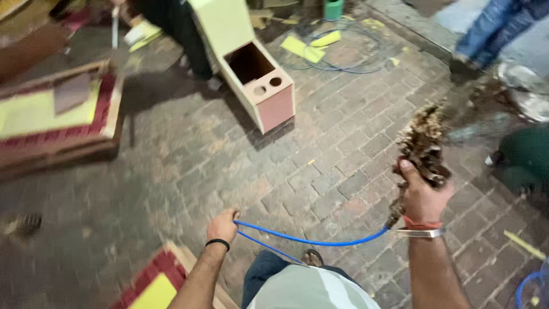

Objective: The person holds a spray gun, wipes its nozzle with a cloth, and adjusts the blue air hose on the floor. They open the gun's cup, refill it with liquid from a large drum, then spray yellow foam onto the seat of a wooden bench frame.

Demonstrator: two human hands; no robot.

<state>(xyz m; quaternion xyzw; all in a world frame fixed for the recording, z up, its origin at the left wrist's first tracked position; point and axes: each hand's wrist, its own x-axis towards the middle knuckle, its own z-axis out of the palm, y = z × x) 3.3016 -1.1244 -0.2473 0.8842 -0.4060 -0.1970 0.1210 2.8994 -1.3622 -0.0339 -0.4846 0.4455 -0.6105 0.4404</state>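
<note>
The right hand [422, 197] is closed around a ragged brown bundle [422, 143] held up at the right, above the brick paving [229, 166]. The left hand [223, 225] — near the middle — pinches a blue cable [309, 240] that sags across to the right hand. Farther off stands a pale wooden box [251, 66] with two round holes — at the left lies a red-and-yellow panel [51, 117].

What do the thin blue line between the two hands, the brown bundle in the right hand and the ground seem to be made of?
The thin blue line looks like smooth plastic-coated cord or hose: even colour, a slight sheen, soft curves. The brown bundle in the right hand looks dry, ragged and fibrous, perhaps coir or dried plant matter; blur leaves it open. The ground is matte, worn brick paving, shown by its small rectangular blocks and joints.
</note>
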